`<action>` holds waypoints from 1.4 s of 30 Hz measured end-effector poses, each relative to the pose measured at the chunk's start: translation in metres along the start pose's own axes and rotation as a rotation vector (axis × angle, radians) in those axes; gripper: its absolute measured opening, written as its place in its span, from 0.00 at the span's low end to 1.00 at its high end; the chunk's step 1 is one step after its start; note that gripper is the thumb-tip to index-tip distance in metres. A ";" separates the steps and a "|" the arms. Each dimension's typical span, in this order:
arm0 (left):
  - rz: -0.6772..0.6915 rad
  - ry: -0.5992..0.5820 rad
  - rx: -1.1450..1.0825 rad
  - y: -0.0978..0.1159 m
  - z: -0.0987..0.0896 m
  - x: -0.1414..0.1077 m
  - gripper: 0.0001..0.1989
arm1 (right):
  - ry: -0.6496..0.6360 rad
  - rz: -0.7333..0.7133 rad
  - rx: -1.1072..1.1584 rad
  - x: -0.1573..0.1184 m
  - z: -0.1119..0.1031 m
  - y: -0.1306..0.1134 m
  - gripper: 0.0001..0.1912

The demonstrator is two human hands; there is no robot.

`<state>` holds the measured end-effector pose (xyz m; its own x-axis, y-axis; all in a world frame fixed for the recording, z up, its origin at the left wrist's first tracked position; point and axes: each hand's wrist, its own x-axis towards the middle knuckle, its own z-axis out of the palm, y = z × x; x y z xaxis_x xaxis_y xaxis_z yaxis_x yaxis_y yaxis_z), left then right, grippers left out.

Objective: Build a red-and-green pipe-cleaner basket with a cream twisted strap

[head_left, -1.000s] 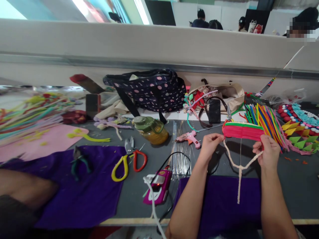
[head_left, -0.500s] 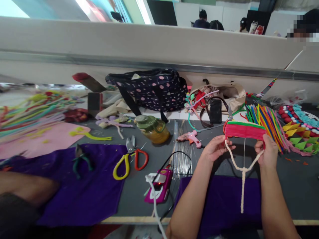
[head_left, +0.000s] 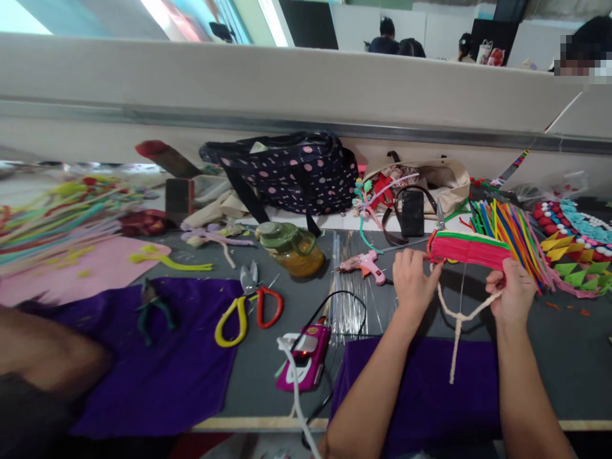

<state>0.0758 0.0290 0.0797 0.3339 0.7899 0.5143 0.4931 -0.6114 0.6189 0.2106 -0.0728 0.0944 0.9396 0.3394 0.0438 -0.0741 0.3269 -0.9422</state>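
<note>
A pink-red piece [head_left: 471, 249] with a green strip along its top edge is held up between my two hands, over the right side of the table. My left hand [head_left: 415, 280] pinches its left end, near some red-orange strands. At the other end, my right hand [head_left: 514, 293] has its fingers closed on the lower corner. A cream fuzzy cord [head_left: 456, 350] hangs below in a Y shape, its two arms running up toward the ends of the piece. One thin straight wire shows between those arms.
Purple cloth [head_left: 444, 389] lies beneath my forearms. To the left are a pink glue gun [head_left: 366, 266], a magenta device [head_left: 306, 357], a jar [head_left: 299, 252], scissors [head_left: 248, 280] and pliers [head_left: 153, 306]. Behind stand a dotted bag [head_left: 306, 172] and colourful stems [head_left: 511, 242]. Another person's arm [head_left: 52, 350] is far left.
My left hand has turned and risen at the left end, its fingers now closer together. The piece tilts down slightly to the right, and the hanging cord has swung left and up.
</note>
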 end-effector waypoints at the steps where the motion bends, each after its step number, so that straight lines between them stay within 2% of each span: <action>1: 0.000 -0.019 0.024 0.000 0.001 -0.001 0.08 | -0.004 0.000 0.000 -0.001 0.000 0.000 0.15; 9: -0.020 -0.035 0.033 -0.005 0.004 -0.001 0.04 | -0.050 0.015 -0.010 -0.004 0.002 -0.001 0.15; 14: -0.078 -0.067 -0.083 -0.007 0.005 0.000 0.03 | -0.056 0.011 -0.003 -0.004 0.002 0.000 0.15; 17: -0.166 -0.109 -0.296 -0.011 0.008 0.001 0.04 | -0.054 0.013 -0.007 -0.002 0.000 0.000 0.15; 20: -0.364 -0.187 -0.656 -0.016 0.011 0.005 0.05 | -0.043 0.022 -0.007 0.000 -0.001 0.001 0.16; 23: -0.604 -0.316 -1.032 -0.020 0.011 0.009 0.07 | -0.045 0.030 0.002 0.003 -0.001 0.001 0.16; 26: -0.791 -0.482 -1.299 -0.022 0.007 0.012 0.09 | -0.059 0.031 -0.001 0.004 -0.002 0.003 0.16; 29: -0.888 -0.637 -1.509 -0.022 0.003 0.013 0.09 | -0.065 0.034 -0.007 0.005 -0.003 0.005 0.16; 31: -0.896 -0.678 -1.565 -0.021 0.002 0.012 0.10 | -0.066 0.036 -0.005 0.006 -0.003 0.006 0.17; 33: -0.876 -0.659 -1.523 -0.020 0.002 0.012 0.11 | -0.061 0.039 -0.003 0.006 -0.003 0.005 0.16; 36: -0.801 -0.560 -1.353 -0.019 0.005 0.011 0.15 | -0.052 0.041 -0.005 0.004 -0.002 0.003 0.16; 39: -0.639 -0.331 -1.052 -0.016 0.007 0.010 0.17 | -0.052 0.028 -0.022 0.000 0.000 0.001 0.16; 42: -0.435 -0.123 -0.614 -0.011 0.006 0.006 0.19 | -0.060 0.002 -0.043 -0.005 0.003 -0.002 0.16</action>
<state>0.0774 0.0407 0.0729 0.3165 0.9432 0.1015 0.0768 -0.1322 0.9882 0.2054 -0.0724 0.0965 0.9175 0.3932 0.0604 -0.0607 0.2885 -0.9556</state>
